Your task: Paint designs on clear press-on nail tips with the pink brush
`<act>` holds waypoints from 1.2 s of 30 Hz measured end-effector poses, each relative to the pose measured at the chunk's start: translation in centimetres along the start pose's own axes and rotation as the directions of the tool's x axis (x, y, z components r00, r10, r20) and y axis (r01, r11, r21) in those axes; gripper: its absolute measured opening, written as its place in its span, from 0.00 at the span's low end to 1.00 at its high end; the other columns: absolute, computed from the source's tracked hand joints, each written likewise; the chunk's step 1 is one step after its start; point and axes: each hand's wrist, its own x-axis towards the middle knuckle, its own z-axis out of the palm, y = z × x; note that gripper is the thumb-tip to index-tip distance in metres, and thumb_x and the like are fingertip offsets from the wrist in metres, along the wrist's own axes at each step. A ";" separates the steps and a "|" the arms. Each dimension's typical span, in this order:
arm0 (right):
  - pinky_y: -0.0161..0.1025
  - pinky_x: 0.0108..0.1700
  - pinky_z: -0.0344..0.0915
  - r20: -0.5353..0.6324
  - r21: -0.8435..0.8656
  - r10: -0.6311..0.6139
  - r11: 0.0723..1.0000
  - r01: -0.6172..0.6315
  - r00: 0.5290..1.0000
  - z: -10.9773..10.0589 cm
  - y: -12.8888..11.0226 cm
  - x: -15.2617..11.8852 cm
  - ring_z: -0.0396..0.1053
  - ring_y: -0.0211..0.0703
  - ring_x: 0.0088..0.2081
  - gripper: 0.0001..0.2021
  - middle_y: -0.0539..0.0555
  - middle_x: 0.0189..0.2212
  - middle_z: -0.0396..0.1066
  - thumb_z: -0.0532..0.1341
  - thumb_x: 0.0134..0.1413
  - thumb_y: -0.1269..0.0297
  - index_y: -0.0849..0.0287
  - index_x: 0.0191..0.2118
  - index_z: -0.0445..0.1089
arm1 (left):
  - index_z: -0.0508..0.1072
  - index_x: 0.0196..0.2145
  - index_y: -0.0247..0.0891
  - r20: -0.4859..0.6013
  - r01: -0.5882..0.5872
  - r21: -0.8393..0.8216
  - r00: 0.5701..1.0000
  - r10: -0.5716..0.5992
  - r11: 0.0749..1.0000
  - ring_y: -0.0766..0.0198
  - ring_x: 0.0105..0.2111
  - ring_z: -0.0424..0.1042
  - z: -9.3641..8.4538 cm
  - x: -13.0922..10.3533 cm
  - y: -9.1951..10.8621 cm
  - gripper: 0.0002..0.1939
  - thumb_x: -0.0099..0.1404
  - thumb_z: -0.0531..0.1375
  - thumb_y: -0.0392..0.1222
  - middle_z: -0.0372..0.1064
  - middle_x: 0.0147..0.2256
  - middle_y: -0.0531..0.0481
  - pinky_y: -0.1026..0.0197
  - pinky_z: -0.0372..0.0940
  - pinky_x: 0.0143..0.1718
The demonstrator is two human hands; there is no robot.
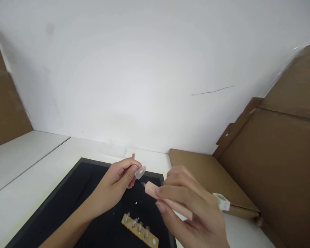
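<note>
In my left hand [120, 181], the fingers are pinched round a small clear oval piece [140, 172]; a thin pink stick end [133, 155] pokes up behind them. My right hand [193, 206] is wrapped round a pink cylindrical pen-like tool [169, 201], whose clear tip points left toward the clear piece, a small gap apart. Below both hands, a yellowish strip [139, 231] with several small clear pieces standing on it lies on the black mat [93, 186].
A small white box [221, 202] is on the flat cardboard box [206, 168] to the right. Cardboard panels [281, 148] stand at the right and at the far left. Behind the white table [54, 151] rises a white wall [134, 69]. Small white bits dot the mat.
</note>
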 end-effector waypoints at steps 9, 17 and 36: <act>0.39 0.31 0.64 -0.052 -0.160 0.047 0.986 -0.054 0.998 -0.2 0.5 -0.7 0.66 0.39 0.28 0.12 0.50 0.25 0.68 0.59 0.51 0.80 0.57 0.39 0.70 | 0.69 0.30 0.37 0.020 -0.020 -0.002 1.000 0.020 1.000 0.67 0.24 0.61 -0.2 -0.8 -0.8 0.15 0.69 0.52 0.48 0.59 0.23 0.55 0.64 0.58 0.28; 0.38 0.31 0.63 0.030 -0.033 0.041 0.999 -0.040 0.999 -0.7 0.7 -0.9 0.64 0.38 0.29 0.14 0.50 0.27 0.66 0.58 0.51 0.82 0.59 0.40 0.69 | 0.72 0.33 0.37 -0.001 0.021 -0.041 1.000 -0.021 0.999 0.68 0.24 0.61 -0.4 -0.4 -0.8 0.12 0.67 0.55 0.47 0.63 0.26 0.54 0.65 0.60 0.28; 0.36 0.30 0.63 0.082 -0.022 0.048 0.999 -0.047 0.995 -1.2 0.7 -0.9 0.64 0.37 0.30 0.15 0.50 0.27 0.64 0.57 0.52 0.83 0.60 0.42 0.69 | 0.72 0.30 0.37 0.046 0.001 -0.043 0.999 0.001 0.999 0.68 0.25 0.61 -0.4 -0.3 -0.7 0.10 0.66 0.55 0.41 0.63 0.25 0.54 0.66 0.58 0.27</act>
